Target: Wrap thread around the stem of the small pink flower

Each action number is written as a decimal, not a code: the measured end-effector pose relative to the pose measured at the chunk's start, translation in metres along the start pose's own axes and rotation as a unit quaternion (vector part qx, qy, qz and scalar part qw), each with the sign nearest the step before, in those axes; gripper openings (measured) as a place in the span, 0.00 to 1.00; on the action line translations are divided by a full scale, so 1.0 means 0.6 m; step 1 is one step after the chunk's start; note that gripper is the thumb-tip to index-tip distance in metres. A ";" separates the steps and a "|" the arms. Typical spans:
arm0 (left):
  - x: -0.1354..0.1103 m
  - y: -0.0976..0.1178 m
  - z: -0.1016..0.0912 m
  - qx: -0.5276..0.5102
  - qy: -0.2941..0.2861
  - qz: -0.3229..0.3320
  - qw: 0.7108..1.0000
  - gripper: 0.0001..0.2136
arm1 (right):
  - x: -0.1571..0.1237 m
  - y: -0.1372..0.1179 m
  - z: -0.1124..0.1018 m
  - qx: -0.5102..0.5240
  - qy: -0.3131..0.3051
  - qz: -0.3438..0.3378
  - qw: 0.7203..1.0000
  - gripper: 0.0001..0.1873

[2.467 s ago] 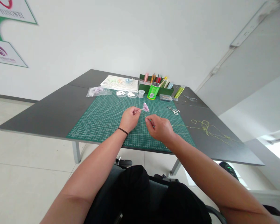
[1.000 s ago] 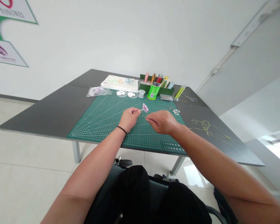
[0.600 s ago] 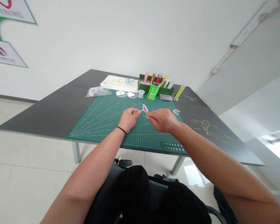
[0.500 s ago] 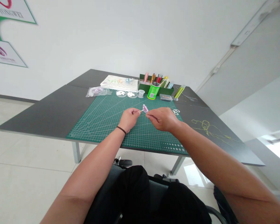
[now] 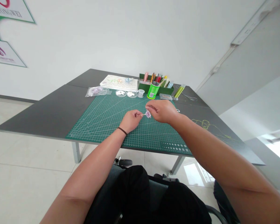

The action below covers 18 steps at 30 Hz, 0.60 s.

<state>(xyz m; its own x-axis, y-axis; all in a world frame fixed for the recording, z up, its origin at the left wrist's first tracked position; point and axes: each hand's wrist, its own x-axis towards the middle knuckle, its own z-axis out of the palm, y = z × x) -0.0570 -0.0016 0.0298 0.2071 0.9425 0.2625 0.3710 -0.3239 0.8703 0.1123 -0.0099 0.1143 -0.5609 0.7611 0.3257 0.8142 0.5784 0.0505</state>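
Observation:
A small lilac flower [image 5: 148,114] on a thin stem sits between my hands, above the green cutting mat [image 5: 100,124]. My left hand [image 5: 131,121] pinches the stem, with a dark band on that wrist. My right hand [image 5: 161,111] is directly behind the bloom, its fingertips closed together and touching or nearly touching it. Any fine thread in those fingers is too thin to make out. The scissors lie hidden behind my right hand, apart from a small tip.
A green organiser box [image 5: 144,87] with pens and a green cup [image 5: 153,91] stands at the far edge of the mat. Nearby are a sheet of paper [image 5: 119,83], a clear bag [image 5: 98,91], and small dishes [image 5: 120,93]. Yellow-green thread [image 5: 205,124] lies on the dark table [image 5: 37,116].
My right hand has risen and moved left, now covering the scissors and closing on the flower. The flower has shifted slightly right and toward me, and my left hand has moved slightly right.

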 end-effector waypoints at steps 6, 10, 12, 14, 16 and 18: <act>0.002 -0.007 -0.001 0.035 -0.021 0.019 0.999 0.07 | 0.025 0.014 0.007 0.015 -0.002 0.037 0.999 0.13; 0.002 -0.011 0.000 0.057 -0.028 0.038 0.997 0.07 | 0.035 0.019 0.012 0.028 -0.004 0.047 0.998 0.12; 0.001 -0.011 0.000 0.060 -0.028 0.050 0.997 0.07 | 0.039 0.020 0.014 0.033 -0.007 0.052 0.998 0.12; -0.001 -0.010 -0.001 0.063 -0.028 0.059 0.996 0.07 | 0.044 0.022 0.015 0.040 -0.010 0.058 0.997 0.12; -0.002 -0.009 -0.001 0.067 -0.029 0.065 0.995 0.07 | 0.048 0.024 0.017 0.050 -0.010 0.063 0.997 0.11; -0.003 -0.008 -0.002 0.069 -0.032 0.071 0.995 0.07 | 0.050 0.028 0.021 0.064 -0.008 0.067 0.996 0.11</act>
<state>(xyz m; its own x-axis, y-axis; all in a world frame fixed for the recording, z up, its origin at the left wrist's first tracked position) -0.0603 -0.0015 0.0255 0.3214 0.8806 0.3482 0.4535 -0.4660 0.7597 0.1073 0.0267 0.1132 -0.4517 0.8379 0.3065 0.8566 0.5033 -0.1136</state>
